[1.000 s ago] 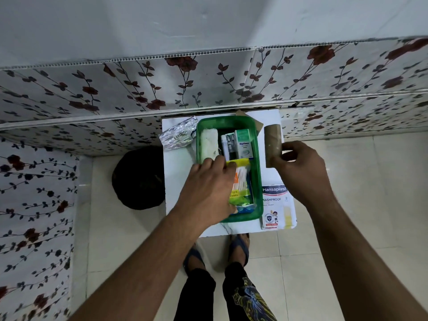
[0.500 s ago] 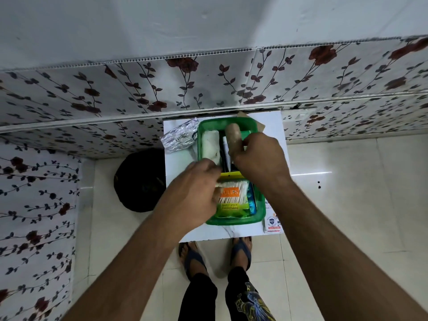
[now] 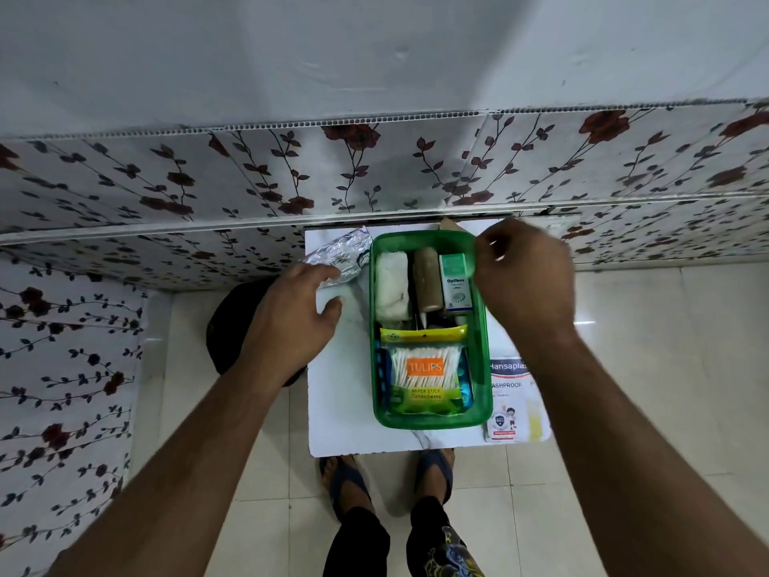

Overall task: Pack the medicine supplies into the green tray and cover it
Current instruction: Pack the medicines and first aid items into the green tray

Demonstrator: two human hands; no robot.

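Head view: the green tray [image 3: 482,368] is seen at the frame's centre on a white table [image 3: 345,401], filled with a gauze roll [image 3: 391,291], a brown bandage roll [image 3: 427,285], an Optibox carton [image 3: 455,287] and a Tulips cotton swab pack [image 3: 426,376]. At the tray's upper right rim the right hand [image 3: 522,281] is held with fingers curled; whether anything is pinched cannot be told. Left of the tray, the left hand [image 3: 293,326] is spread loose, touching a foil packet [image 3: 339,258]. A Hansaplast box [image 3: 509,403] lies just right of the tray.
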